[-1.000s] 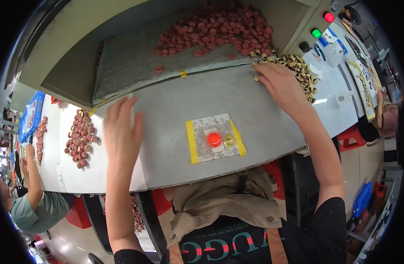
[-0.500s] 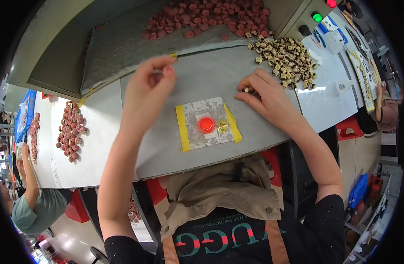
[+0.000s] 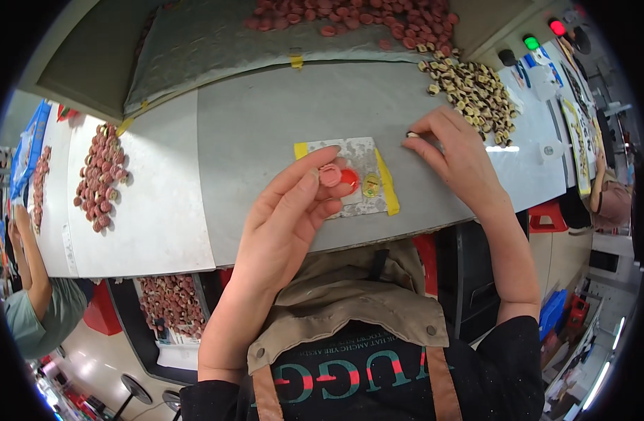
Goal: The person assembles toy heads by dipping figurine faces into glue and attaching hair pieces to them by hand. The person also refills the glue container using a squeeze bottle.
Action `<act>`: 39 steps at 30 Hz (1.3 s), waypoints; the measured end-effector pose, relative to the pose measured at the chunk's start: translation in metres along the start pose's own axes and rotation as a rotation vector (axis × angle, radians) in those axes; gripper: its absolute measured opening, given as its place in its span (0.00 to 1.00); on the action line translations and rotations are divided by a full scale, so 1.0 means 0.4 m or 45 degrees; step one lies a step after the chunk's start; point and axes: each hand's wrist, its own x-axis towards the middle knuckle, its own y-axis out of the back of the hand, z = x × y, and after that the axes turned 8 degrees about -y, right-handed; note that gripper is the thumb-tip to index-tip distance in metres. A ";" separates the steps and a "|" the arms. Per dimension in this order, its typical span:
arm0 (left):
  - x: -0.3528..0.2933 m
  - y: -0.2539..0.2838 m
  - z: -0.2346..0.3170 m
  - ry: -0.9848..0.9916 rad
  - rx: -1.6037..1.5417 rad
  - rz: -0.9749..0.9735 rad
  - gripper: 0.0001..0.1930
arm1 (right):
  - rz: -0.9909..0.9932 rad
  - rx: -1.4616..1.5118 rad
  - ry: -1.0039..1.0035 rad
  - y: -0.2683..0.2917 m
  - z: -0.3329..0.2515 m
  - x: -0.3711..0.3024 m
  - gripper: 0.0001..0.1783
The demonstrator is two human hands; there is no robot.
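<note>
Over the middle of the bench my left hand point(image 3: 276, 217) pinches a pink round cup-shaped piece point(image 3: 329, 175) between thumb and fingers, its hollow side showing. Just behind it, a red lit disc point(image 3: 351, 181) sits on a grey speckled plate point(image 3: 357, 149) with yellow tape along its sides. A round gold-green sticker point(image 3: 371, 186) lies to the right of the disc. My right hand point(image 3: 458, 154) is closed on a small dark-and-cream piece point(image 3: 411, 135) at its fingertips, mostly hidden, held above the bench to the right of the plate.
Pink cup pieces point(image 3: 336, 17) heap at the far side on a grey-covered shelf point(image 3: 195, 59). Small cream-and-dark pieces point(image 3: 479, 95) pile at the far right. Joined pink pieces point(image 3: 101, 175) lie at the left, with more in a tray point(image 3: 171, 302) below. Other people work at both sides.
My left hand has come down and right from near the shelf edge, bringing the pink piece in front of the lit disc. The right hand keeps its small piece. The view has shifted slightly.
</note>
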 end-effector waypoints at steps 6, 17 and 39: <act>-0.014 0.058 -0.014 0.025 -0.191 -0.012 0.20 | 0.007 0.035 -0.016 0.016 -0.062 0.004 0.09; -0.026 0.068 -0.016 -0.030 -0.244 -0.009 0.16 | -0.105 -0.001 0.099 0.005 -0.045 0.019 0.08; -0.030 0.084 -0.027 -0.066 -0.369 -0.014 0.17 | -0.013 0.096 0.321 -0.108 -0.223 -0.001 0.12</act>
